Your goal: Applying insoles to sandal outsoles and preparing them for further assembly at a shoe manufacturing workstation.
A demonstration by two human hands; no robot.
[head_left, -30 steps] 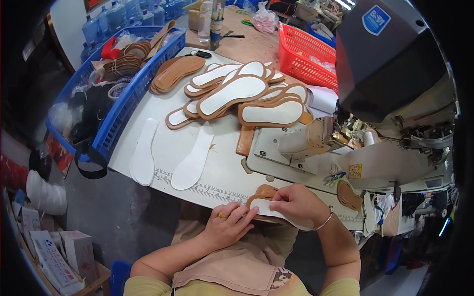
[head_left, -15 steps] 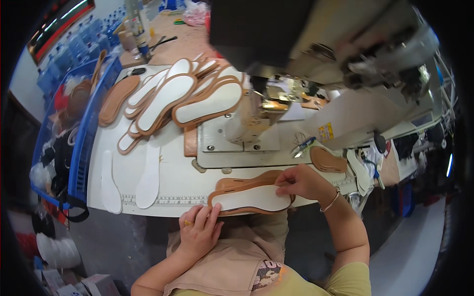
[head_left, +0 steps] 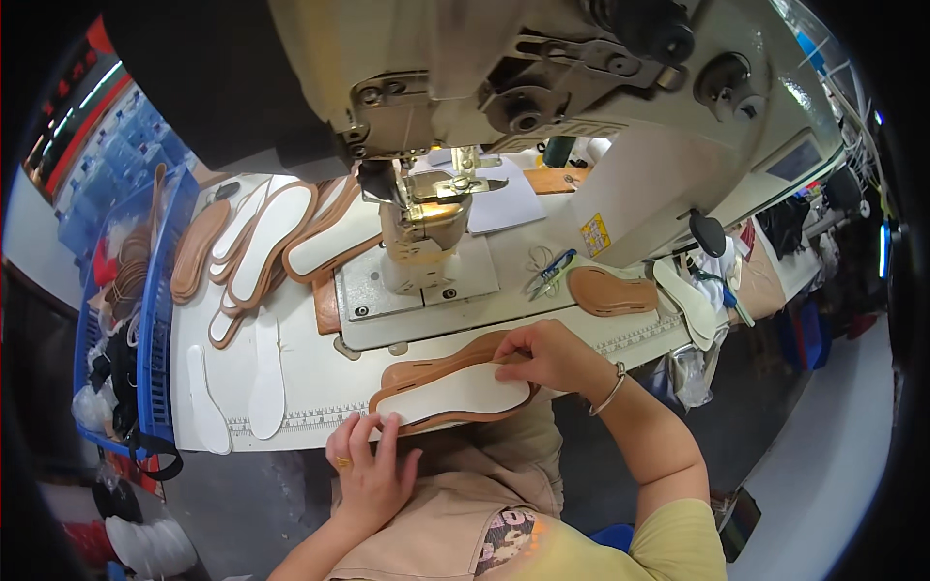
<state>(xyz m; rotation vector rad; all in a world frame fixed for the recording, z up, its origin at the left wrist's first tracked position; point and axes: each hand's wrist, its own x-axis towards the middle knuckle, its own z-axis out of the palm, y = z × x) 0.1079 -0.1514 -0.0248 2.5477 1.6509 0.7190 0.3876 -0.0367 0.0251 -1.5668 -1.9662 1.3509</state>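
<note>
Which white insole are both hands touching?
The white insole atop a brown sole, between the left hand and right hand, which touch opposite ends; all others lie untouched.

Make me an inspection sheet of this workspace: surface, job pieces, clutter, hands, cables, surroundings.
Surface: white table, ruler strip near its front edge.
Job pieces: white insole on a brown sole; another brown sole behind.
Clutter: snips at right; filled blue basket at left.
Grip: left hand touches the insole's left end; right hand pinches its right end.
Cables: pale strands, upper right, too small to trace.
Surroundings: sewing machine; blue bottles.
</note>
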